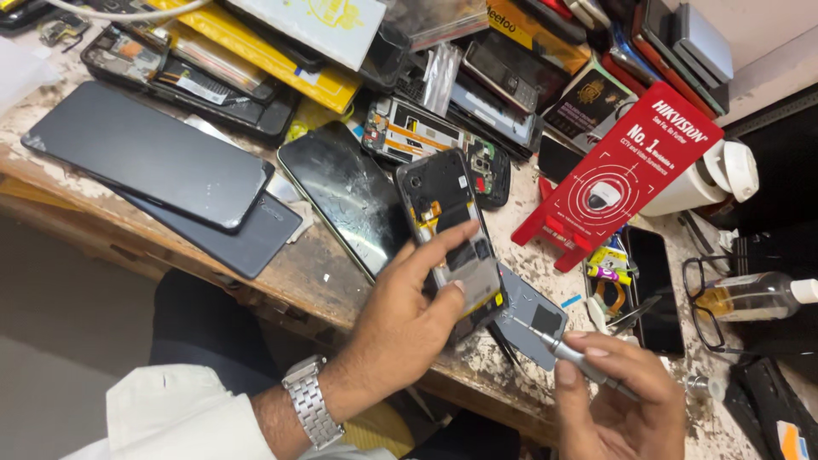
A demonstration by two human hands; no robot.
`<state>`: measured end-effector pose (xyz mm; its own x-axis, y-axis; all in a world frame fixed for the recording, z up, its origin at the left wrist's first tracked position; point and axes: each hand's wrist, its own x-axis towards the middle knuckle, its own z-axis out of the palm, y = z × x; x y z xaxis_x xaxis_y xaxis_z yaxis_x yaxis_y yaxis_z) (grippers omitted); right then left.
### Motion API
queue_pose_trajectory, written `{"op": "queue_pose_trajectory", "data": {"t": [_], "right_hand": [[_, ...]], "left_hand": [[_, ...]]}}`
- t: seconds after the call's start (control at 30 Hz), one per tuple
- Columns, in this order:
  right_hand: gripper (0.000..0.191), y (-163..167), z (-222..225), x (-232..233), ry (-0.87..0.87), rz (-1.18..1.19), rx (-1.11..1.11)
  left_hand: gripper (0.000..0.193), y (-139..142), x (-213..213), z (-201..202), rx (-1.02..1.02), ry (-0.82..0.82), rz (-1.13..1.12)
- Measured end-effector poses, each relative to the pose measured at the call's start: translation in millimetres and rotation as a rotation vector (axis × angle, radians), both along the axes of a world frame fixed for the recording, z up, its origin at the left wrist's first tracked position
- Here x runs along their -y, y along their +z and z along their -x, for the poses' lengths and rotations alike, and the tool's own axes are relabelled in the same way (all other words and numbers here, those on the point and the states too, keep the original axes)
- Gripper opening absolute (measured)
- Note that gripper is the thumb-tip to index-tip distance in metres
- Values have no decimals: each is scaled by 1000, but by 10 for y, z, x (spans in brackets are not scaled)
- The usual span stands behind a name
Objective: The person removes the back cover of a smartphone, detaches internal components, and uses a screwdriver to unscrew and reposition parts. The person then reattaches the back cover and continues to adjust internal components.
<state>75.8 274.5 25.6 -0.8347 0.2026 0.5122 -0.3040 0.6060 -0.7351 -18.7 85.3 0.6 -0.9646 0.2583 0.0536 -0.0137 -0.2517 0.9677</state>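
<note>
My left hand (409, 319) grips an opened phone (452, 230) with its back cover off, tilted up off the bench; thumb and fingers lie on its lower inner parts. My right hand (618, 396) holds a small silver screwdriver (554, 345) whose tip points at the phone's bottom corner. A grey back cover piece (532, 311) lies on the bench just beneath the phone. A metal watch sits on my left wrist.
A cracked dark phone (349, 196) and two large dark panels (145, 158) lie left on the worn wooden bench (315, 285). Piles of phone parts crowd the back. A red card stand (618, 170), white cup (711, 179), spectacles (707, 294) and small bottle (754, 294) stand right.
</note>
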Motion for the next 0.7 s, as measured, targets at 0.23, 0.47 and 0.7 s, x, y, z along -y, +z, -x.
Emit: {"op": "queue_pose_trajectory", "data": {"t": [0.23, 0.47, 0.7], "right_hand": [[31, -31, 33, 85, 86, -203, 25], [33, 31, 97, 145, 134, -230, 91], [33, -9, 130, 184, 177, -224, 79]], "left_hand": [[60, -9, 14, 69, -103, -3, -8], [61, -77, 36, 40, -170, 12, 18], [63, -78, 47, 35, -156, 1, 41]]}}
